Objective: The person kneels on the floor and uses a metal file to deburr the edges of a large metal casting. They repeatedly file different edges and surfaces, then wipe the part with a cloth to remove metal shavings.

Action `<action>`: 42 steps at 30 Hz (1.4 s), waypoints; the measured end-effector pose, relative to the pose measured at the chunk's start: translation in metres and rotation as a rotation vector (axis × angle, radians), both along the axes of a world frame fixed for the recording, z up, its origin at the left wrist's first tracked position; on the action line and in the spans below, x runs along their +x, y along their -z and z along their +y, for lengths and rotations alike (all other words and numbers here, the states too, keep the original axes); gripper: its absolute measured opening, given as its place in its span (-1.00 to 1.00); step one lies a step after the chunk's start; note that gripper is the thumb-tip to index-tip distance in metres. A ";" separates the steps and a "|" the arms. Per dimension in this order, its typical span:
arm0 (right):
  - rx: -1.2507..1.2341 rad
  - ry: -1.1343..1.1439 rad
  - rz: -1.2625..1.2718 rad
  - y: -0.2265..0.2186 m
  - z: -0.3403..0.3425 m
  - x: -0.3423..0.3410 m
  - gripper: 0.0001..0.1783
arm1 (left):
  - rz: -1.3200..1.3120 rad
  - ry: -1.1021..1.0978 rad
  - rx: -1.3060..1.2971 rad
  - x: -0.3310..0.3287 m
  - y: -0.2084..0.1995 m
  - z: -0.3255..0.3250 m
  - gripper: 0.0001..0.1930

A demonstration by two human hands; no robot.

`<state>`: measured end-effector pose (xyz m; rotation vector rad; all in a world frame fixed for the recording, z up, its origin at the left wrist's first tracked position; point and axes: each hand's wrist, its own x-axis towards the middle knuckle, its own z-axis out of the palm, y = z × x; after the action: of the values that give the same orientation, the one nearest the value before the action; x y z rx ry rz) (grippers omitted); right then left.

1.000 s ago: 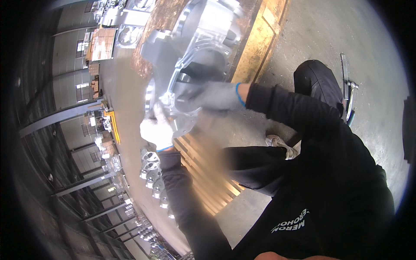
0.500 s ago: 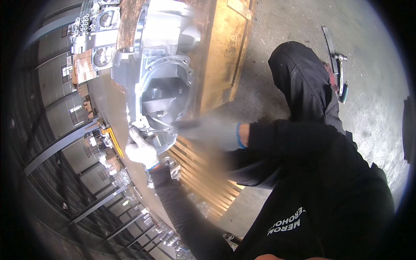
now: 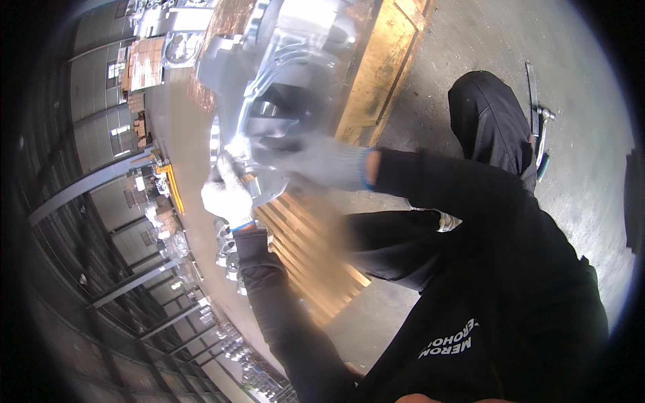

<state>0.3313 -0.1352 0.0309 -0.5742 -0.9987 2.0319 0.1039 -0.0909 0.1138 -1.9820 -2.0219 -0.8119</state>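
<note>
"Metal casting (image 3: 232, 77): where, against the fingers?"
"Just above the left hand (image 3: 228, 198), whose fingertips meet its lower edge; whether they pinch, I cannot tell. Right hand (image 3: 319, 160) blurs across its lower right, fingers unclear."
"Writing?"
"White lettering (image 3: 451, 341) on the black top (image 3: 524, 289), below right of the casting."
"Around it?"
"Wooden boards (image 3: 381, 67) right, slats (image 3: 299, 232) below, tools (image 3: 543, 131) far right."

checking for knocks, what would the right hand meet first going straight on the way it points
Likely the silver metal casting, just ahead of the right hand; blur hides whether they already touch.
</note>
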 end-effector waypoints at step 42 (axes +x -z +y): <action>0.254 0.473 -0.481 -0.014 -0.050 -0.017 -0.61 | -1.647 0.075 -0.394 0.095 0.089 -0.097 -0.54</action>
<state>0.3139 -0.1850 0.0447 -1.0748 -1.2342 1.3519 0.1987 -0.1876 0.0250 -1.4770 -2.8648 -2.8867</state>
